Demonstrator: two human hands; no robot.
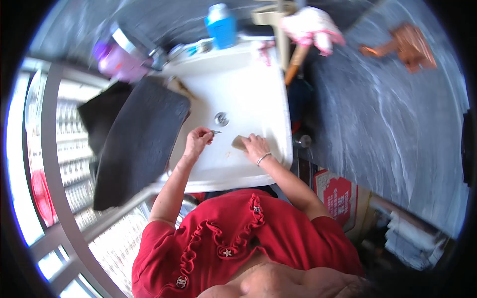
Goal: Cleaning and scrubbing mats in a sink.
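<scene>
My left hand [197,142] is over the near part of a white sink basin [238,89], with thumb and fingers pinched on a small dark pointed object [215,132]. Just beyond that object lies the round metal drain [221,119]. To the right, my right hand [257,148], a bracelet at its wrist, grips a tan scouring pad or sponge [239,143] low over the basin floor. A few brownish specks [228,154] show on the white surface between the hands. What the small object is cannot be made out.
A large dark flat sheet or board [139,145] overlaps the basin's left side. Behind stand a metal faucet [158,59], a purple bottle [121,63] and a blue bottle [221,28]. A pink-and-white cloth [313,29] hangs back right. Below the marbled wall is a printed carton [337,199].
</scene>
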